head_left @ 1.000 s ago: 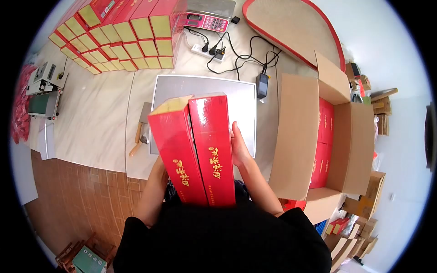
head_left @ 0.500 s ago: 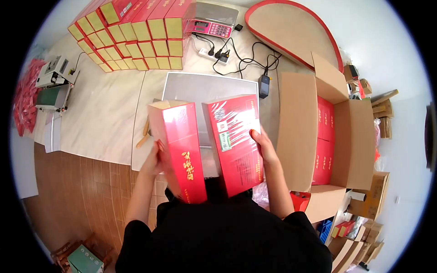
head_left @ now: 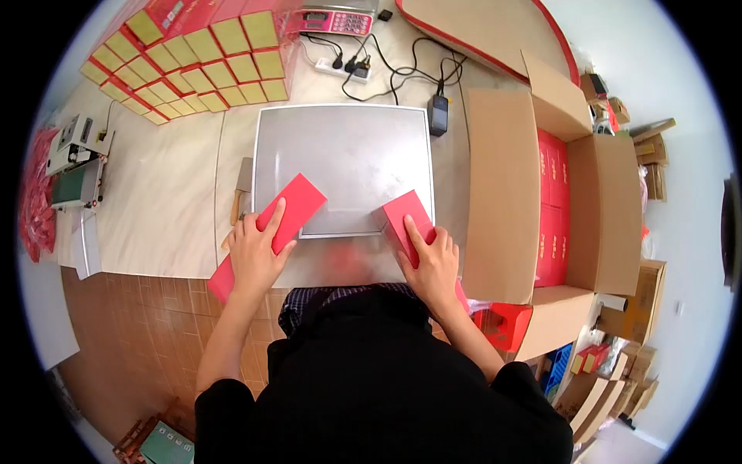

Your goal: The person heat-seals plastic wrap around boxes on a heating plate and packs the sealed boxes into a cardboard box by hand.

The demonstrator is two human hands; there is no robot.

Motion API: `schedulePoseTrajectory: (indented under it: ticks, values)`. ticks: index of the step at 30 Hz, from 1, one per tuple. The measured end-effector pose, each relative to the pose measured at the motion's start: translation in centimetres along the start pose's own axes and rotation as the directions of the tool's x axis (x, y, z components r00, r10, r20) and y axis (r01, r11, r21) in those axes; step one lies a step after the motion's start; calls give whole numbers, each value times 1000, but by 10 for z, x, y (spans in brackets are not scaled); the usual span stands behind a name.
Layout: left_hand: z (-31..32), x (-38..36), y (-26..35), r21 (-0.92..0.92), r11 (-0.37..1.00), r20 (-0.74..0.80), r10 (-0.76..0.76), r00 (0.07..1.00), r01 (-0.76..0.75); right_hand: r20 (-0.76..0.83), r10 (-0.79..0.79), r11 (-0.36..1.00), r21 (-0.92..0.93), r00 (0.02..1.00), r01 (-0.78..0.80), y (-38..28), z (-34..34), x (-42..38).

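Note:
My left hand [head_left: 258, 251] grips a long red box [head_left: 300, 203] from above, its far end over the lower left part of a grey metal plate [head_left: 348, 147] with a white rim. On the right, my right hand [head_left: 434, 267] holds a second red box [head_left: 406, 207], tilted the other way, with its far end over the plate's lower right corner. The two boxes are apart. Both show narrow plain red faces upward, and my hands hide part of each. A wooden-handled tool [head_left: 236, 207] lies just left of the plate.
An open carton [head_left: 502, 193] with red boxes inside stands at the right. Stacked red and gold boxes [head_left: 201, 58] fill the back left. Behind the plate are a power strip [head_left: 340, 71], black cables, an adapter [head_left: 438, 114] and a pink scale [head_left: 336, 22]. A machine [head_left: 77, 162] stands far left.
The two boxes have moved apart and turned from their broad printed faces to narrow sides, with their near ends angled outward. My hands now grip them from above. The camera view has shifted.

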State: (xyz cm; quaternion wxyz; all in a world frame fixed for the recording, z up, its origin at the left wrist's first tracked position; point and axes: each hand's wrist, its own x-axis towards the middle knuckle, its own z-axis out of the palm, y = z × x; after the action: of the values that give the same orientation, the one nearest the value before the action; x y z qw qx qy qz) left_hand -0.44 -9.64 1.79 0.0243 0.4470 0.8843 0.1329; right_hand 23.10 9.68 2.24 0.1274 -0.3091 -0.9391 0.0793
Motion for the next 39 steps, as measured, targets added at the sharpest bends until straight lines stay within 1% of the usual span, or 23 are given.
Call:
schedulePoseTrajectory:
  ticks: [3,4,10,13,15,17,18,19,20,21,22,23,24,25,26,27,28,30,31,32,35,37,39]
  values:
    - [6,7,4,74,997,-11,32,999,-31,56,34,999,-18,998,-33,-7,5,12]
    - [7,12,4,73,997,-17,38,999,-37,-2,-1,999,-38,1000,0,-7,11,18]
    - [9,49,7,137,988,-44,78,996,-71,-36,4,999,-54,999,-6,-14,29,62]
    - [1,56,5,92,996,7,19,1000,-20,-44,22,999,-29,999,-23,-5,28,68]
    - [-4,59,-15,-217,975,-74,-65,995,48,-59,60,964,263,996,-42,20,19,72]
    - [-26,53,-31,-461,887,-109,-92,990,31,70,168,786,592,983,-177,44,-10,74]
    - [-41,50,-29,-730,680,-64,-167,984,68,107,200,472,860,974,-192,42,-29,75]
    - [-52,46,-26,-914,394,5,-220,975,94,150,210,79,982,966,-170,41,-42,76]
    - [-55,43,-29,-915,395,-5,-212,977,81,248,207,-175,961,946,-214,49,-47,74]
    - [-57,39,-34,-978,-27,208,-184,961,207,341,176,-418,875,924,-243,55,-50,72]
    - [-59,36,-37,-842,-431,388,-64,919,325,480,227,-554,779,848,-293,56,-52,70]
    - [-50,35,-37,-846,-428,376,-54,925,319,491,87,-701,648,867,-297,66,-36,69]
    - [-28,37,-37,-759,-585,374,-33,927,285,448,79,-742,622,890,-247,71,-14,66]
    - [-7,39,-35,-645,-722,371,-10,928,250,406,73,-781,591,911,-201,70,0,63]
    - [11,41,-26,-556,-784,296,124,947,277,369,-58,-753,594,928,-284,60,1,61]
    - [22,41,-9,-464,-828,205,247,947,316,360,-57,-754,596,931,-276,49,2,60]
    - [4,38,23,-384,-828,144,382,913,408,380,-55,-757,587,923,-287,38,3,58]
    - [10,33,44,-233,-827,117,498,859,511,426,-115,-783,517,897,-346,35,13,55]
    - [18,31,50,-193,-845,135,481,866,499,447,-178,-799,454,876,-394,33,17,55]
    - [26,30,57,-154,-861,154,463,873,484,477,-55,-737,573,877,-358,26,23,50]
    - [14,21,74,-129,-865,307,430,849,485,462,95,-566,754,882,-334,14,29,34]
    - [24,19,68,-80,-850,264,486,833,521,514,11,-506,743,858,-438,-3,6,31]
    - [39,17,58,-34,-822,210,550,808,569,487,-50,-533,726,872,-435,-13,-6,25]
